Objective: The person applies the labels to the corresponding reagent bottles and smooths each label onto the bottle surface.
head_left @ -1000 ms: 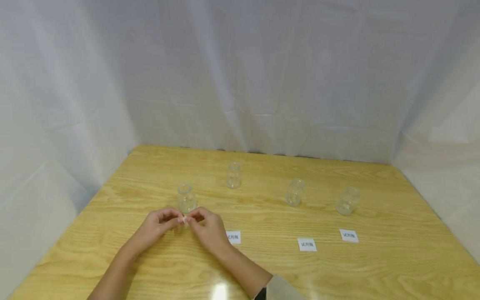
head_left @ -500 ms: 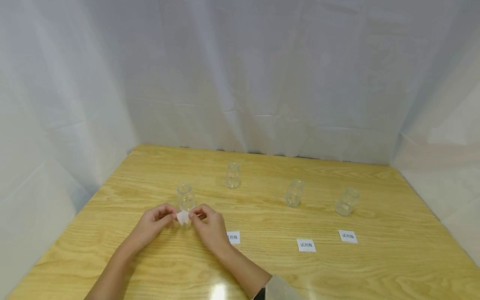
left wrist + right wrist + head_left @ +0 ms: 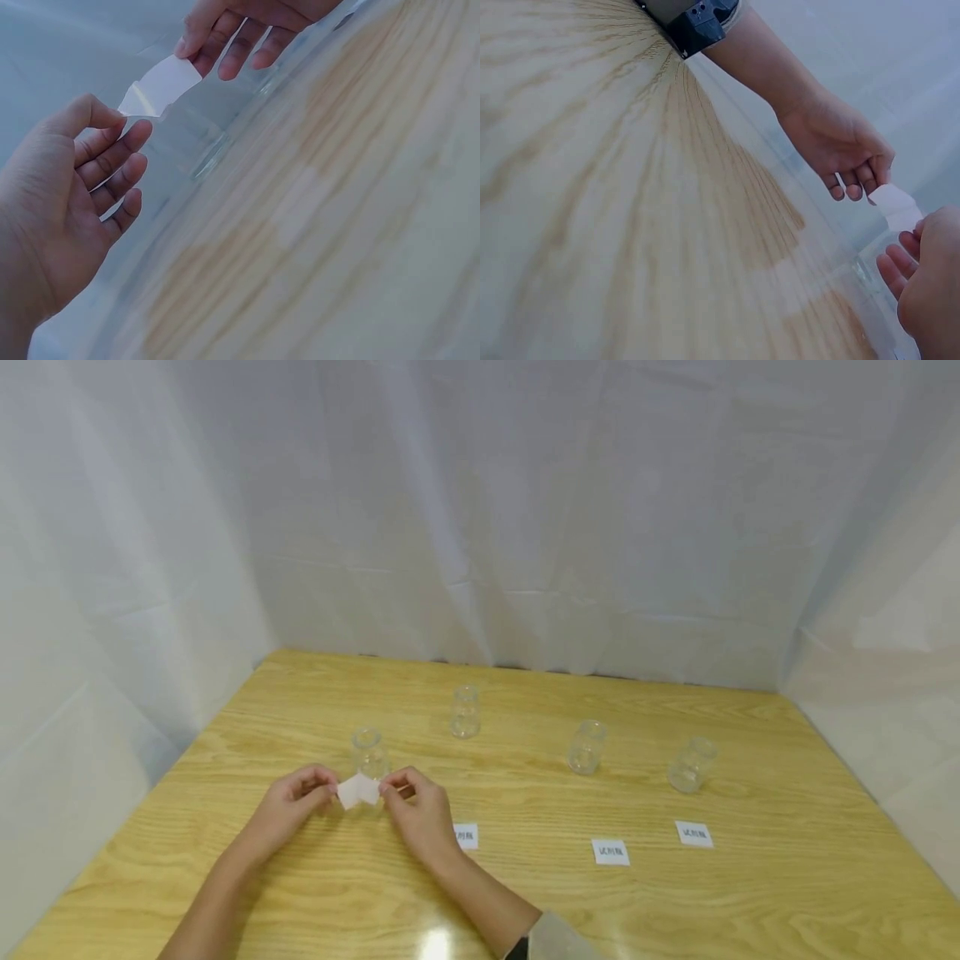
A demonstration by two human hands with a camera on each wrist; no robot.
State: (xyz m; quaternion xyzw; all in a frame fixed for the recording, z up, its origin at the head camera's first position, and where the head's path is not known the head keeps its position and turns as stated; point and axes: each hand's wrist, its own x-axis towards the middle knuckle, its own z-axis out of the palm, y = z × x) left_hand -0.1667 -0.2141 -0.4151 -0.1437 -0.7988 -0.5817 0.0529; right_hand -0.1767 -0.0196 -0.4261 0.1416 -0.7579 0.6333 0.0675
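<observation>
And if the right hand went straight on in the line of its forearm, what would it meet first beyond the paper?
Likely the left jar, seen just behind the paper in the head view. Depth is unclear, so the right hand might pass over it.

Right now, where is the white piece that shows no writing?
In the head view, the white piece is left of centre, held between both hands, in front of the leftmost glass bottle.
</observation>
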